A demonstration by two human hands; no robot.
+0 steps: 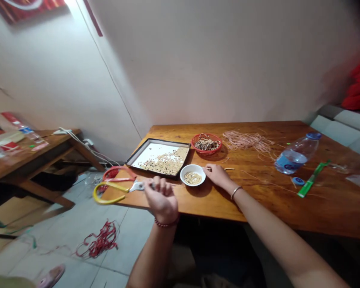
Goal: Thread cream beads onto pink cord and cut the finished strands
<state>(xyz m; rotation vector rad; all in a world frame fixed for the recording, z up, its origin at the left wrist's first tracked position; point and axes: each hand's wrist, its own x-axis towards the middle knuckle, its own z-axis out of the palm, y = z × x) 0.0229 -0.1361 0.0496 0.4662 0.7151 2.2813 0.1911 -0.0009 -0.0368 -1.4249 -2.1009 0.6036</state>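
Right hand [218, 177] pinches a thin pale cord [258, 175] at a round white ceramic bowl [192, 179]

The right hand's fingertips are closed on the cord just above the bowl's rim, with a short run of tan beads [229, 169] lying along the cord beyond them. The bowl holds small pale beads. The left hand [161, 200] is curled, knuckles up, over the tips of steel scissors with yellow and red loop handles [114, 188] at the edge of the honey-brown wooden table [273, 200]; whether it has hold of the scissors or a strand, I cannot tell.

Behind stand a black-framed, white-lined tray [168, 141] of scattered pale beads and a red plastic basket [206, 135] of dark and pale beads. The step in hand appears to be working beads from the bowl onto the cord; a further bead would call for a fine, steady pinch at the bowl
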